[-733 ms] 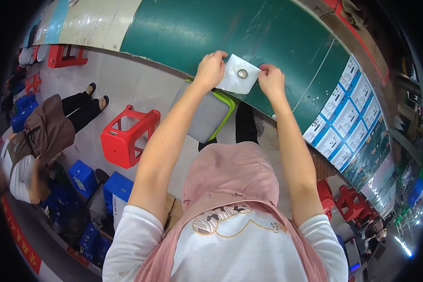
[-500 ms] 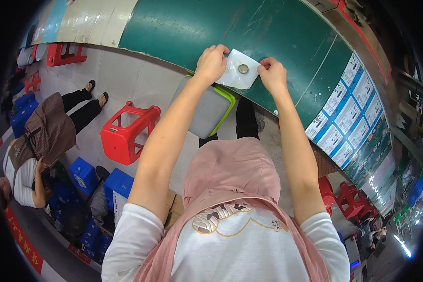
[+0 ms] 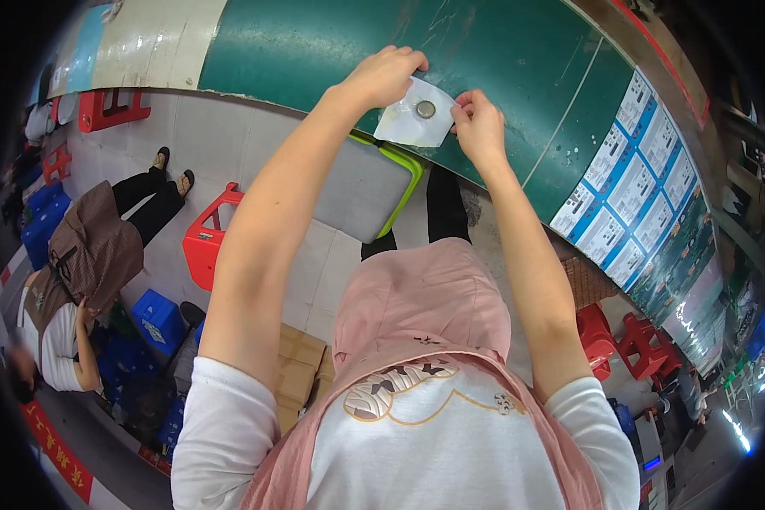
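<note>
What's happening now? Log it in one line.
Left hand: at upper edge of white sheet | right hand: at its right edge | round metallic disc: on sheet | green tabletop: below

The person's bare, bent-fingered left grip (image 3: 388,75) lay at the upper left of a thin, squarish white sheet (image 3: 399,127); its hold was hard to make out. The bare right grip (image 3: 479,127) pinched the sheet's right edge. A small, round, dark metallic disc (image 3: 425,109) sat on the sheet, above the near edge of a smooth green desk (image 3: 306,55). A grey stool top with a lime-green rim (image 3: 361,183) stood just below, a red plastic stool (image 3: 202,251) farther left.
</note>
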### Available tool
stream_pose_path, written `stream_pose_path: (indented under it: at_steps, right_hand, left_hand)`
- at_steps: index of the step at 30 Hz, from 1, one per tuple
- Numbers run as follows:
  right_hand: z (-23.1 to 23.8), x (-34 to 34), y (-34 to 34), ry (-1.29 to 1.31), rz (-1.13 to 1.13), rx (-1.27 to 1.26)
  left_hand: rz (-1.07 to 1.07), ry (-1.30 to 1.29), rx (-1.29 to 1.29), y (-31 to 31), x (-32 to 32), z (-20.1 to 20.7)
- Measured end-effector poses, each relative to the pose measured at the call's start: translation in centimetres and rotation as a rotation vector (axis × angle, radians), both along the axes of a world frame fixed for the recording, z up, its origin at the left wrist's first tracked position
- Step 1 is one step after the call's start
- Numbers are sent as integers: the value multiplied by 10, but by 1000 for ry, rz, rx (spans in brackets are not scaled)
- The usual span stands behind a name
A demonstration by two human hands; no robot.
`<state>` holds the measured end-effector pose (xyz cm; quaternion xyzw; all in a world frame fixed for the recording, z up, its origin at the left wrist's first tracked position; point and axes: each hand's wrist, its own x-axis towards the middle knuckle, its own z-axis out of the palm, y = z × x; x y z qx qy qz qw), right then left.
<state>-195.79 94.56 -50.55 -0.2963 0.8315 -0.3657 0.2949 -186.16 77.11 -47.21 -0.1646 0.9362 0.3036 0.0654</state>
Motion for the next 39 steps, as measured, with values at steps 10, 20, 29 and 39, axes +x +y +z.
stream_pose_path:
  at_steps: [10,20,29,39]
  right_hand:
    - [6,-4,0,-154,-17,-14]
    - [4,-4,1,-167,-69,3]
    - [-2,-2,2,-83,-20,-9]
    - [1,-1,1,-175,-81,29]
  left_hand:
    - [-223,-194,-33,-17,-10,2]
    - [-80,-52,176,-14,4,4]
    - [-22,-56,183,-11,7,3]
    - [-12,-190,151,-19,14,9]
